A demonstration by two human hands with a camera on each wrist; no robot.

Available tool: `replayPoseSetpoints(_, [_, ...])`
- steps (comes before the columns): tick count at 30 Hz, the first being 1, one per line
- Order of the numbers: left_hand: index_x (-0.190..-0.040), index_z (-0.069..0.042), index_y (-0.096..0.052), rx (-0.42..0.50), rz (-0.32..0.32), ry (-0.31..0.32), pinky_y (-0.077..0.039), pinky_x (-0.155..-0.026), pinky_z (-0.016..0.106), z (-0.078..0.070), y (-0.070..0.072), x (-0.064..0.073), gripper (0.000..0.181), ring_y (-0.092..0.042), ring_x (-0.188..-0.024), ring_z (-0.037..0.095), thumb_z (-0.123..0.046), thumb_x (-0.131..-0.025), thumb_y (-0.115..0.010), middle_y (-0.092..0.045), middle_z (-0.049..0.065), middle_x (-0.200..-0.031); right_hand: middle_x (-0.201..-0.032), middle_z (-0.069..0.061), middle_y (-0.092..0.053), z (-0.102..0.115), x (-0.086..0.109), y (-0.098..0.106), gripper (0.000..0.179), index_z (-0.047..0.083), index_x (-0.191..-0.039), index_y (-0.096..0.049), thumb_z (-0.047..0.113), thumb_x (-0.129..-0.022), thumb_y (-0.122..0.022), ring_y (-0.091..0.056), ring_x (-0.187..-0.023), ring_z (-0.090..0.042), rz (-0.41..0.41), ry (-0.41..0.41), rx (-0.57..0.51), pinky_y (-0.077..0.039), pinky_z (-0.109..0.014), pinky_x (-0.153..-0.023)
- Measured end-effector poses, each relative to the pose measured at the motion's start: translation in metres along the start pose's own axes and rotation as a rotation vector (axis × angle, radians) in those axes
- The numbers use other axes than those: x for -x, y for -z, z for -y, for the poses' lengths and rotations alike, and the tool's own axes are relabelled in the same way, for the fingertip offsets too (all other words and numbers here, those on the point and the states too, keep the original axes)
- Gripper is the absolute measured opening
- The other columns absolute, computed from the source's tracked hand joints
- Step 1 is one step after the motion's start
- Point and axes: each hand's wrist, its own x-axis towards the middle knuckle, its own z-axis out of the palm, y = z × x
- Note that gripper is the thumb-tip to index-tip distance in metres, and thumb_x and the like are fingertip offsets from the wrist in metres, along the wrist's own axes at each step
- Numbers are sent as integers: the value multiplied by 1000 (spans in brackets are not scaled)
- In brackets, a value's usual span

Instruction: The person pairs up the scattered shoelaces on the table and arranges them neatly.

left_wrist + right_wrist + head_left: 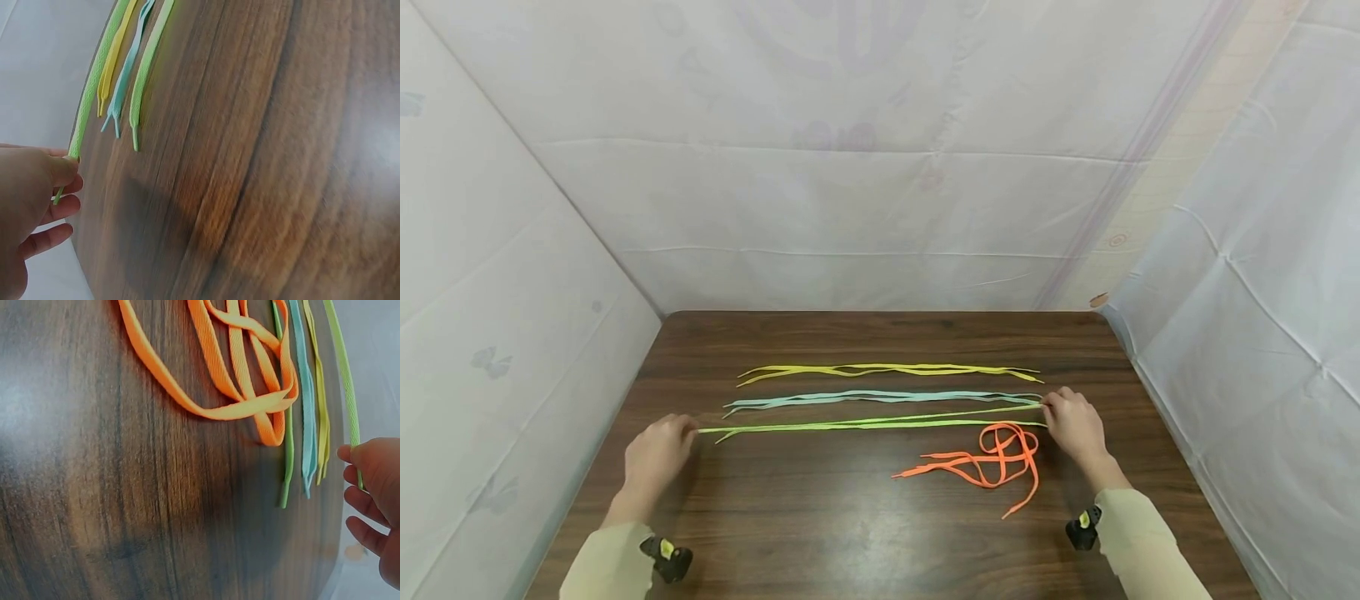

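Observation:
A light green shoelace [880,423] stretches across the table between both hands. At its left end, my left hand [658,454] pinches the lace between thumb and forefinger; the tip pokes out below the fingers in the left wrist view. My right hand [1072,423] pinches the other end, its other fingers loosely bent in the right wrist view. Another green strand [142,87] lies on the wood below the held one. Behind them a light blue shoelace [880,397] and a yellow shoelace [891,368] lie in roughly straight, doubled rows.
An orange shoelace [1000,458] lies in a loose tangle in front of the green one, near my right hand. All of it lies on a dark wooden table [820,533]. White cloth walls [880,208] stand behind and on both sides.

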Motion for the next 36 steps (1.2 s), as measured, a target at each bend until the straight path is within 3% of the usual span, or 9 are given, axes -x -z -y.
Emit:
replayPoseSetpoints(5, [-87, -4, -66, 23, 41, 32, -45, -49, 46, -2, -5, -10, 8, -62, -67, 33, -8, -82, -62, -66, 16, -84, -75, -12, -60, -4, 1, -3, 5, 2, -81, -68, 3, -77, -68, -56, -62, -31, 12, -25, -5, -46, -44, -51])
replayPoseSetpoints(11, [-92, -6, -66, 38, 120, 123, -45, -52, 49, -2, -16, -20, 12, -62, -75, 39, -12, -84, -60, -67, 17, -93, -70, -9, -57, -7, 2, -7, 7, 2, -85, -64, 1, -78, -66, -52, -55, -24, 46, -65, -30, -41, -36, -45])
replayPoseSetpoints(17, [-92, -8, -66, 45, 137, 184, -44, -52, 49, -3, -26, -27, 12, -62, -74, 40, -15, -84, -60, -67, 18, -93, -69, -9, -56, -11, 2, -12, 8, 3, -83, -60, 2, -78, -66, -52, -55, -23, 81, -106, -34, -41, -38, -47])
replayPoseSetpoints(26, [-92, -7, -64, 45, 177, 230, -44, -53, 48, -5, -35, -26, 12, -61, -74, 37, -16, -86, -59, -65, 18, -91, -71, -9, -56, -14, 7, -22, 7, 4, -82, -59, 5, -79, -66, -53, -59, -25, 130, -152, -23, -44, -41, -51])
replayPoseSetpoints(36, [-91, -6, -65, 60, 160, 260, -44, -52, 45, -7, -42, -23, 12, -59, -69, 30, -14, -86, -59, -62, 14, -87, -74, -11, -55, -8, 10, -23, 7, 4, -82, -58, 3, -77, -63, -54, -63, -28, 127, -174, -49, -43, -43, -51])
